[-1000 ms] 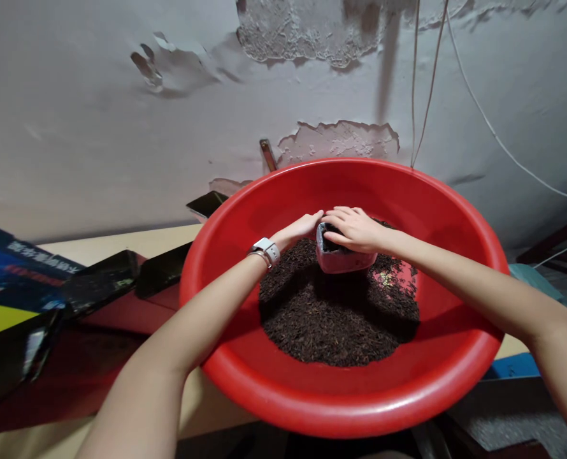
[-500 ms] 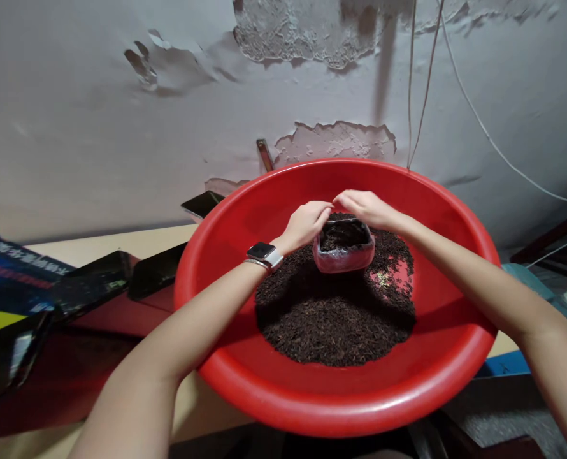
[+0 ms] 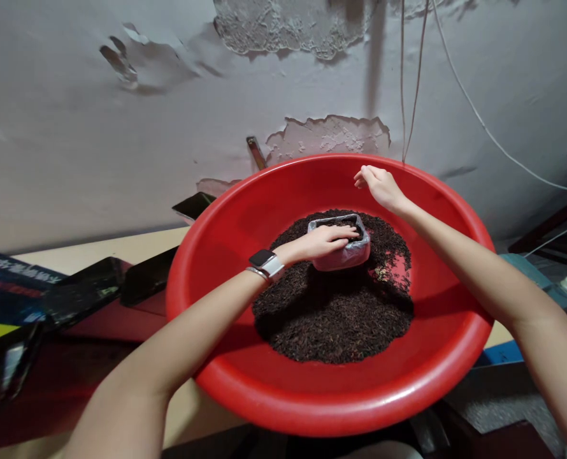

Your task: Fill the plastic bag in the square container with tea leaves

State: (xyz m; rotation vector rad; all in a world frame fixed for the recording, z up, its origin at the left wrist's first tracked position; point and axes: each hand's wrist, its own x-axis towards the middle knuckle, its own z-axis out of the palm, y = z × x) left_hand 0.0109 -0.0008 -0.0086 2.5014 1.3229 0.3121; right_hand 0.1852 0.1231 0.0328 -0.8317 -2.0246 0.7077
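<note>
A wide red plastic basin [image 3: 341, 408] holds a heap of dark, loose bits [image 3: 336, 331] that look like dried tea leaves. On the heap stands a small rectangular container [image 3: 343, 258] lined with clear plastic, with more of the dark leaves inside. My left hand [image 3: 329, 242] lies flat over its opening, fingers stretched out on the leaves. My right hand [image 3: 378, 185] is raised near the basin's far wall, apart from the container. Its fingers are loosely bent and slightly apart, and nothing shows in them.
The basin rests on a pale table [image 3: 92, 248]. Dark, shiny boxes [image 3: 87, 287] line the left side. Behind is a wall [image 3: 169, 127] with peeling paint and hanging cords [image 3: 415, 95]. A teal surface [image 3: 527, 280] lies at the right.
My hands were close together at the container's far rim. The left has come down flat onto its leaves; the right has lifted away, up and to the right.
</note>
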